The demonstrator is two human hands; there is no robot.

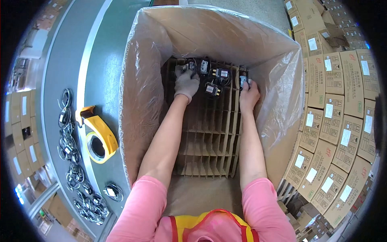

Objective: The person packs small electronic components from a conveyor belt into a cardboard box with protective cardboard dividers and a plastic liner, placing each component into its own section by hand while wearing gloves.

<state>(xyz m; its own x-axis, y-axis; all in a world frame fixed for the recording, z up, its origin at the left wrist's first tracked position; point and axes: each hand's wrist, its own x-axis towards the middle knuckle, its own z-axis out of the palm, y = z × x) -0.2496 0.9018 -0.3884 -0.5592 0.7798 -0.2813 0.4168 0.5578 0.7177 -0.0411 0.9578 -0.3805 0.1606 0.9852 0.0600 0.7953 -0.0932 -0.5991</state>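
Note:
Both of my arms reach into a tall cardboard box (225,30) lined with clear plastic. Inside it lies a cardboard divider grid (209,152) with rows of narrow slots. My left hand (187,84), in a pale glove, is closed on a black power adapter (192,65) at the grid's far left. At the far right, my bare right hand (250,96) pinches another labelled black adapter (242,80) beside the box wall. Between the hands, several black adapters with coiled cables (212,89) rest on the far part of the grid.
Left of the box runs a green work surface (105,52) holding a yellow tape dispenser (109,135) and a single coiled adapter (113,192). Farther left, several cabled adapters (69,145) lie in a long row. Stacked labelled cartons (332,109) stand at the right.

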